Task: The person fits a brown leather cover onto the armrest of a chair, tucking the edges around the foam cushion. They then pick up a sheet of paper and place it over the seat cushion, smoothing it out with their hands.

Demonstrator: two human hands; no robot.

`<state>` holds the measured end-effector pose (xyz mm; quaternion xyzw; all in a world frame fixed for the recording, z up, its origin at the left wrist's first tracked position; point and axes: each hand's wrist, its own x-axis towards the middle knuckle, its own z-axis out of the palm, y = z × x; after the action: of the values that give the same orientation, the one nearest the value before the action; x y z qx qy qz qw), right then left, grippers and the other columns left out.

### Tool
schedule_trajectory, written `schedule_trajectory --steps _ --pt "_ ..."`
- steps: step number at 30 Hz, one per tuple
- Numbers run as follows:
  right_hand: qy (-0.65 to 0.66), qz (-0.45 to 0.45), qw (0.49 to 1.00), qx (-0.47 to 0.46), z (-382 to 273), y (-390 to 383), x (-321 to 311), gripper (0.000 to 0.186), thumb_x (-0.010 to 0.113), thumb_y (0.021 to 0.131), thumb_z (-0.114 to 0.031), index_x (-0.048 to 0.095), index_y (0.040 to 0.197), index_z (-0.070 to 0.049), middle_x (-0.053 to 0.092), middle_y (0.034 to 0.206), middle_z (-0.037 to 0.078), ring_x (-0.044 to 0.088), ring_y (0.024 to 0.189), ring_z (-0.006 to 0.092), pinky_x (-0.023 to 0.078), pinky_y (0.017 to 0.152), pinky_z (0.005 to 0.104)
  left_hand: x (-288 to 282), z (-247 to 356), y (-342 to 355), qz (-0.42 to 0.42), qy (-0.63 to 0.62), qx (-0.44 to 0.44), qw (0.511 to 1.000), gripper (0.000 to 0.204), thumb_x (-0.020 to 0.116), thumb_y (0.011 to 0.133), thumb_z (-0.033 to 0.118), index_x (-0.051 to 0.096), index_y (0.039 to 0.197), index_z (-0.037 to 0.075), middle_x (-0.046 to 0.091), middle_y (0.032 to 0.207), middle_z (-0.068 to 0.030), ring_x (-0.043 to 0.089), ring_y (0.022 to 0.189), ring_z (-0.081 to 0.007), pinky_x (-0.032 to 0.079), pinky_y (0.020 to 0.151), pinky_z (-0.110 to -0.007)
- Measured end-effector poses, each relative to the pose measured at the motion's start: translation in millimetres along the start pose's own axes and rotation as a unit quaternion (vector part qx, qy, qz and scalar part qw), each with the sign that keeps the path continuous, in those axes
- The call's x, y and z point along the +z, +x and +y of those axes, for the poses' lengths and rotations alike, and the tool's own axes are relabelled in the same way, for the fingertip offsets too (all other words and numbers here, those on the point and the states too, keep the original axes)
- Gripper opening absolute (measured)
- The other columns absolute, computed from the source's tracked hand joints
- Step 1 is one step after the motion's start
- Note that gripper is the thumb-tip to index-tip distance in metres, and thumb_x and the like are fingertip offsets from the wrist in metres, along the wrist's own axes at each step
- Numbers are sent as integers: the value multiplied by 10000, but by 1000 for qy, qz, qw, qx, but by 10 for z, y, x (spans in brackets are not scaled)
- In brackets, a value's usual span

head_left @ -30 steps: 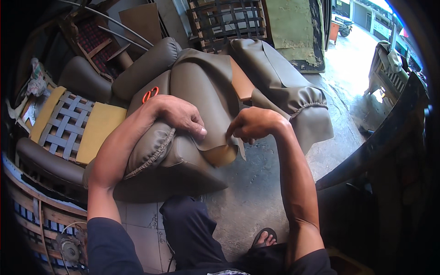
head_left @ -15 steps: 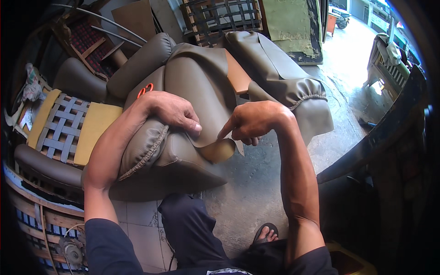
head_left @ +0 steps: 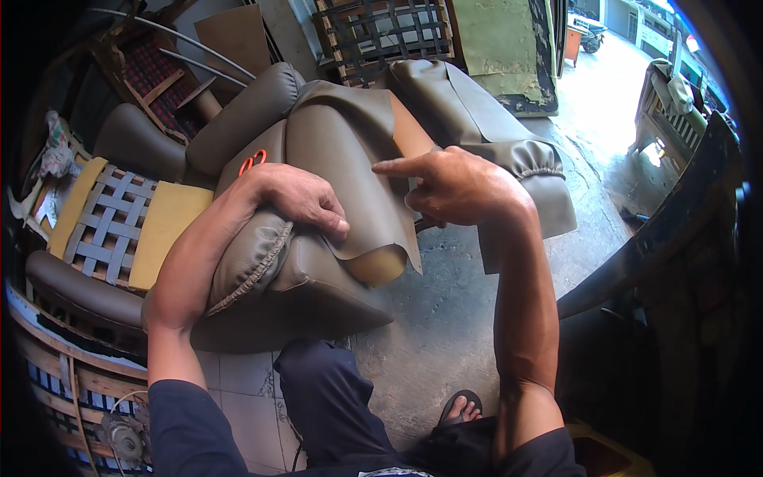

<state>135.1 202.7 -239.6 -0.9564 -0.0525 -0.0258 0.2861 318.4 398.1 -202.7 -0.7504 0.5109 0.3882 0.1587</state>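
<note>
A brown leatherette sheet (head_left: 338, 151) drapes over the seat of a brown sofa (head_left: 342, 306). Its loose near corner hangs beside a yellow foam edge (head_left: 384, 266). My left hand (head_left: 306, 199) lies over the gathered armrest (head_left: 248, 253), its fingers curled down at the sheet's left edge and its thumb on the sheet; the fingertips are hidden. Above the sheet's right side is my right hand (head_left: 461, 187), index finger stretched left and the other fingers partly bent, with nothing visible in it. Orange-handled scissors (head_left: 253, 161) lie on the sofa behind my left wrist.
A frame with woven grey straps (head_left: 111, 215) and yellow foam strips stands at the left. Farther back are another webbed frame (head_left: 387, 36) and a worn green panel (head_left: 505, 48). A dark curved piece (head_left: 652, 226) slants across the right side. Concrete floor (head_left: 429, 318) shows below.
My right hand has risen away from the sheet's near corner, its index finger now pointing left over the sheet. The corner lies straighter and lower. My left hand stays nearly in place.
</note>
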Motion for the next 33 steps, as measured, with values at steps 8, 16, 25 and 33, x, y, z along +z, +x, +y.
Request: schedule_trajectory --steps 8,16,25,33 --pt "324 343 862 -186 -415 -402 -330 272 708 995 -256 769 1085 -7 724 786 36 658 671 80 519 596 229 -14 20 1 3 -16 14 1000 486 536 1049 510 741 1253 119 758 1178 -82 692 1116 -241 501 991 -367" --pt "344 32 716 -606 -379 -918 -702 210 540 1013 -119 699 953 4 650 713 96 639 596 183 525 605 289 -30 -10 79 6 -27 32 999 470 553 1040 501 741 1273 139 751 1227 -68 687 1143 -226 492 1012 -362" --pt "245 -114 652 -708 -752 -1426 -438 235 554 999 -127 575 806 -259 525 728 -40 534 626 101 413 516 249 36 -85 8 -8 -27 34 999 482 525 1063 482 728 1278 101 749 1227 -82 682 1165 -224 498 1013 -352" --pt "246 -16 677 -694 -785 -1540 -277 245 550 947 -102 553 754 -253 562 760 -12 582 672 129 408 519 246 35 -49 -16 -3 -31 17 999 477 517 1062 489 743 1265 122 755 1226 -57 683 1152 -203 488 1019 -344"
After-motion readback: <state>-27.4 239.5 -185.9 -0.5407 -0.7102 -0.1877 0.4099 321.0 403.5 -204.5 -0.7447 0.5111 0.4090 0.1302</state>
